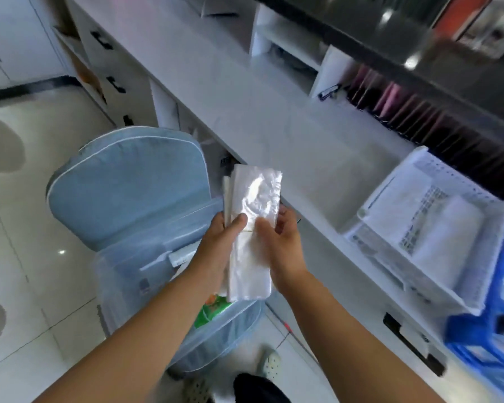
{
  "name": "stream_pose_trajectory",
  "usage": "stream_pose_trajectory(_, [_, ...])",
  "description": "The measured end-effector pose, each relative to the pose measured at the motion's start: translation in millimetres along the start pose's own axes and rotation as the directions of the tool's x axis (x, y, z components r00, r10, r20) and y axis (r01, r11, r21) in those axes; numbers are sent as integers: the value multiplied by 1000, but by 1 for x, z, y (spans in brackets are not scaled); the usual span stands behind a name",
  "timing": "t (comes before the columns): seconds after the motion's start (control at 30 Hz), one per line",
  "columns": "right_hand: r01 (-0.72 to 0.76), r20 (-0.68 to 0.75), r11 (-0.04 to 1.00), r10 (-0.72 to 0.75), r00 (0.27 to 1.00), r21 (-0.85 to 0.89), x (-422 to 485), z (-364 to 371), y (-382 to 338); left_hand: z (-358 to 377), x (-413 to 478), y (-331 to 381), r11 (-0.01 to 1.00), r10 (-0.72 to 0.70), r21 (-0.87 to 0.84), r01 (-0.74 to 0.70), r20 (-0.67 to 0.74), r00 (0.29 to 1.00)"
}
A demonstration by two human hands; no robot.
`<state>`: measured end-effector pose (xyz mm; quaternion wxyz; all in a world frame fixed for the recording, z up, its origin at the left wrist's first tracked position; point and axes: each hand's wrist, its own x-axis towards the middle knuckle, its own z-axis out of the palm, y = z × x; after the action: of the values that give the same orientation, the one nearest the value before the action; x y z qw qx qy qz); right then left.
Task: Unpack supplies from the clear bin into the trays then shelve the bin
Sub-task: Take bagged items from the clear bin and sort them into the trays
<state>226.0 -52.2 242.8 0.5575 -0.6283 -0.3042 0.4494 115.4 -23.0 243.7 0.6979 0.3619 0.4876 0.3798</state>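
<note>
A flat bundle of clear plastic bags (252, 228) is held upright in both hands above the clear bin (122, 274). My left hand (216, 245) grips its left edge with the thumb on the front. My right hand (280, 245) holds its right side. The clear bin sits on a blue-cushioned chair (122, 184) and has a green packet (213, 311) inside. A white perforated tray (477, 289) on the counter at the right holds printed sheets and a white wrapped pack. A blue tray (501, 338) stands beside it at the far right.
The long white counter (274, 117) runs diagonally from top left to lower right, with drawers with black handles below it. A dark shelf with rows of pink and dark items runs along the back right. My shoes show on the tiled floor below.
</note>
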Motion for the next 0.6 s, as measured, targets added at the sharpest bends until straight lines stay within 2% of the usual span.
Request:
stream_pose_trajectory(0.17, [-20, -101, 999, 16, 995, -38, -22, -76, -24, 74, -25, -3, 994, -14, 112, -3, 151, 988])
stream_pose_trajectory(0.37, [62, -232, 998, -68, 970, -32, -52, -184, -63, 181, -43, 7, 997, 5, 67, -34, 387, 922])
stream_pose_trajectory(0.6, [115, -290, 992, -127, 948, -59, -90, -320, -96, 327, -71, -11, 996, 21, 62, -59, 493, 870])
